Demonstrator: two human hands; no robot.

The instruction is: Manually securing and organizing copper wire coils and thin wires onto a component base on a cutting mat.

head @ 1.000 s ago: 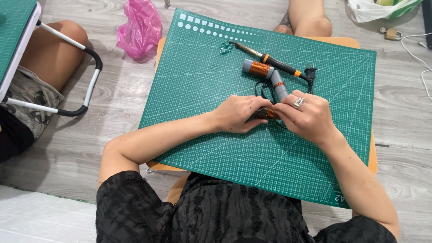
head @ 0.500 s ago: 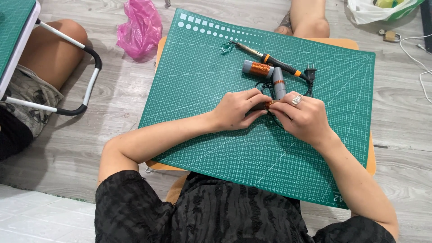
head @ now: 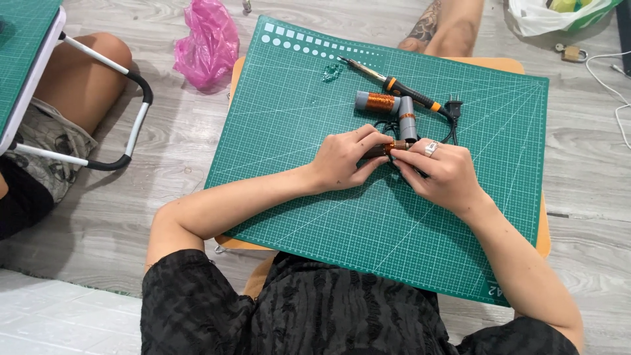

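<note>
Both hands, left hand point(head: 342, 161) and right hand point(head: 442, 172), now pinch one small copper-wound coil point(head: 393, 146) between fingertips, lifted nearer us than before; two grey coils point(head: 388, 105) and soldering iron point(head: 402, 87) lie just beyond the grip on the green mat point(head: 296, 98).

At my eleven o'clock a pink plastic bag point(head: 209, 43) lies on the wooden floor point(head: 578, 151). At one o'clock a padlock point(head: 569, 52) rests near a white cable point(head: 616, 85) and a white bag point(head: 545, 16).

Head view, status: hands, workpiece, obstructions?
Left hand and right hand both grip small copper coil. Two more coils and soldering iron close behind.
</note>
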